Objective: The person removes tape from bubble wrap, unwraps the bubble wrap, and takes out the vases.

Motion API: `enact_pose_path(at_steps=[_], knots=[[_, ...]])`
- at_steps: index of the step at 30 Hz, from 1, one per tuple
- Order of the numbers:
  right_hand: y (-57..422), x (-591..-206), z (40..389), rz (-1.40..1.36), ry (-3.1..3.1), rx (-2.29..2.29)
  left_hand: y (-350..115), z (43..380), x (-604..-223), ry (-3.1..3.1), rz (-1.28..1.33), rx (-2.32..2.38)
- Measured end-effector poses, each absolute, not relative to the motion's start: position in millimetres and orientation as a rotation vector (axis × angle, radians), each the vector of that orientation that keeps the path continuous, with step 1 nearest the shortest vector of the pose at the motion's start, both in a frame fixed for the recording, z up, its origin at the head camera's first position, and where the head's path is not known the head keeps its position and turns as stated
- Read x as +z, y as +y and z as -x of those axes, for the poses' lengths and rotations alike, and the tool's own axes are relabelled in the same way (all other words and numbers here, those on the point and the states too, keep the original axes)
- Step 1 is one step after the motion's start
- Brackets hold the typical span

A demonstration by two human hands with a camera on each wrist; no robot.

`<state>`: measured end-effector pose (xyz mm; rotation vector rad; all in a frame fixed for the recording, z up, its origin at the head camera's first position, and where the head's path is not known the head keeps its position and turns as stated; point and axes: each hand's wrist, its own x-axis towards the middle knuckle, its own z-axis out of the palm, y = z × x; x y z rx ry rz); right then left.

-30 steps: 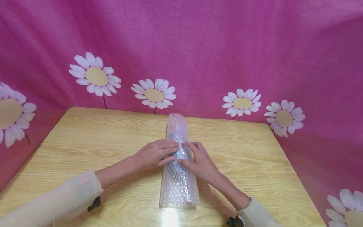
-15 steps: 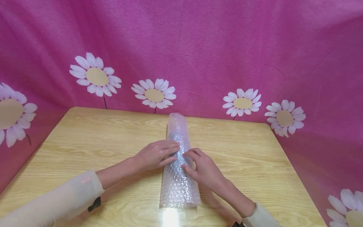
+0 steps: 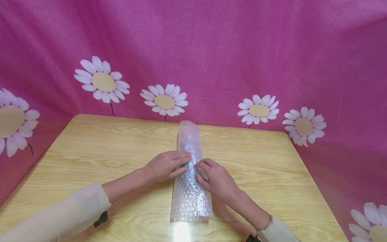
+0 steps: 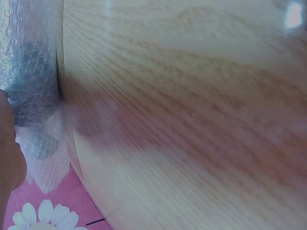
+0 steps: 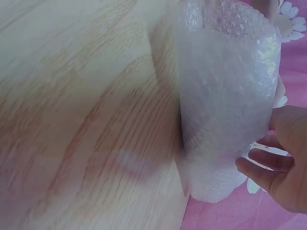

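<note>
A long roll of clear bubble wrap (image 3: 190, 198) lies lengthwise on the wooden table. Through its layers a dark shape (image 4: 31, 86) shows in the left wrist view; its kind cannot be made out. My left hand (image 3: 165, 164) rests on the roll from the left, its fingers extended across the top. From the right, my right hand (image 3: 220, 179) touches the roll's upper side with bent thumb and index finger, the tips a little apart. In the right wrist view the other fingers (image 5: 261, 175) hang loosely beside the wrap. Their grip on any edge is not visible.
The wooden table (image 3: 257, 158) extends to both sides of the roll. Behind it hangs a pink cloth (image 3: 208, 60) printed with white flowers, which also closes in both sides. The roll's far end reaches the table's back edge.
My right hand has slid slightly right and toward me along the roll, then nearly stopped. The left hand has stayed on the wrap.
</note>
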<state>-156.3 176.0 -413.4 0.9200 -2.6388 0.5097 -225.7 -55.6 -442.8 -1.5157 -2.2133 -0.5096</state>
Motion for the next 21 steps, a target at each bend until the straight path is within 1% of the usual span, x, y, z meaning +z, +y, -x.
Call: enact_pose_path(at_steps=[7, 16, 21], knots=[[173.6, -416.0, 160.0, -1.024, -2.462, 0.345, -55.2, 225.7, -443.9, -2.227, 1.504, -0.526], [170.1, -418.1, 161.4, -1.059, -2.344, 0.166, -56.3, 225.1, -444.4, -2.264, 1.489, -0.536], [170.0, -417.2, 161.1, -1.095, -2.351, 0.142, -57.4, 224.2, -444.5, -2.269, 1.487, -0.54]])
